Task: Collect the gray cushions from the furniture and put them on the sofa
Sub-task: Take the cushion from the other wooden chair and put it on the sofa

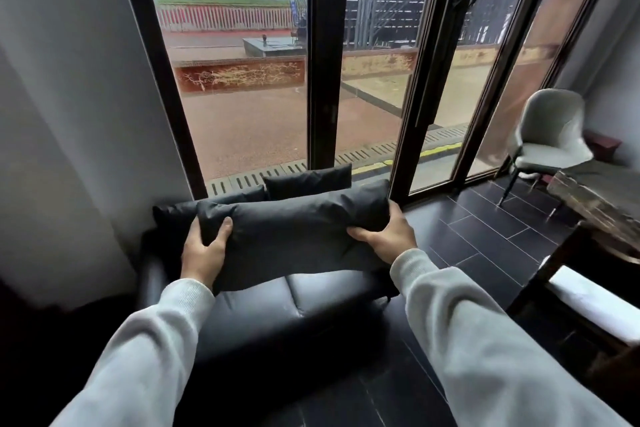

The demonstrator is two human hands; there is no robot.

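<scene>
A dark gray cushion [294,232] hangs in the air over the black leather sofa [304,302]. My left hand [204,250] grips its left end and my right hand [388,236] grips its right end. Two more gray cushions stand along the sofa's back: one [308,180] upright near the window, another [173,215] behind the held cushion at the left, partly hidden by it.
Tall glass doors [322,62] stand right behind the sofa, and a white wall [69,114] closes its left side. A light gray chair [550,139] sits at the right by a dark wooden table [599,204]. A white-seated bench [595,308] is at the right edge on the dark tiled floor.
</scene>
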